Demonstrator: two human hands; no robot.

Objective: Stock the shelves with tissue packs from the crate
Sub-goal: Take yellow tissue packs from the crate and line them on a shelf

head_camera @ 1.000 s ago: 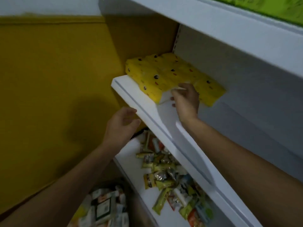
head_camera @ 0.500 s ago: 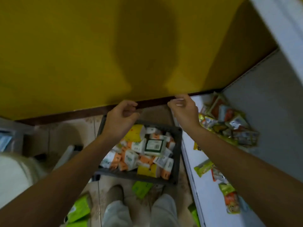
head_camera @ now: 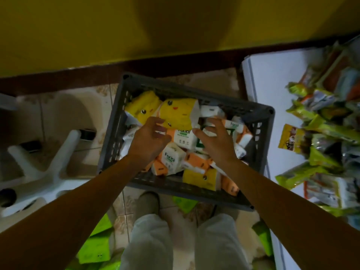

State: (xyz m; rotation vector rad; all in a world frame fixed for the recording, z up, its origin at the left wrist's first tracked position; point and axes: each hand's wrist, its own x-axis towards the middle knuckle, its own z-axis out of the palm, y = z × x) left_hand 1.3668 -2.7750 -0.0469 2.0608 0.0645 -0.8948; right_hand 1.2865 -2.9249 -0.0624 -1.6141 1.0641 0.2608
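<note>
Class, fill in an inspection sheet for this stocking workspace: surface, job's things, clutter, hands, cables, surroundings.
Surface: tiled floor under grey crate.
Job's things: crate holds yellow tissue packs and orange-white Facial packs, jumbled.
Clutter: green packs on the floor by the person's legs; white stool lying at left.
Hands: left hand fingers curled at a yellow pack's edge, hold unclear; right hand open above packs.
Cables: nothing seen.
Surroundings: yellow wall; white shelf with snack packets.

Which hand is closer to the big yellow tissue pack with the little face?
Left. The left hand reaches the yellow pack at its lower left edge; the right hand hovers lower right, above white packs.
</note>
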